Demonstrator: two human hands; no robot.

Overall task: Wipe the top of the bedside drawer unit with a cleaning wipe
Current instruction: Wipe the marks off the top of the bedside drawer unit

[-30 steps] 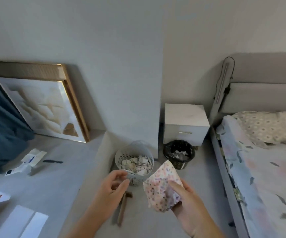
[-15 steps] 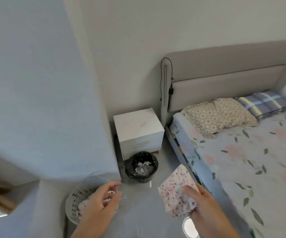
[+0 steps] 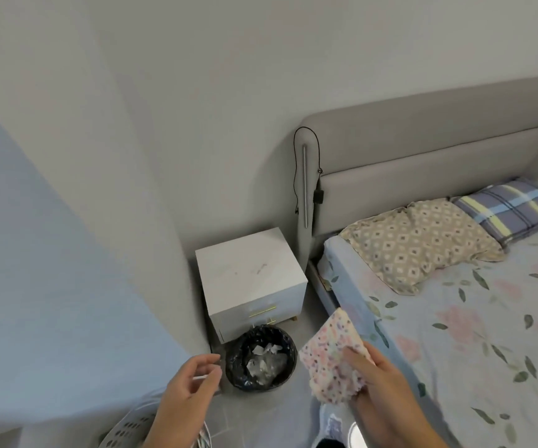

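Floral-printed cleaning wipe (image 3: 332, 360) is being held up in the right hand (image 3: 379, 388), fingers pinching its lower edge so it hangs ready for wiping. Left hand (image 3: 187, 394) is hovering empty, fingers loosely curled and apart. White bedside drawer unit (image 3: 248, 270) is standing ahead between wall and bed (image 3: 455, 318), behind a black bin (image 3: 261, 357), its top not yet touched

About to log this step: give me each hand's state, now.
Left hand: open, empty.
Right hand: closed on the cleaning wipe.
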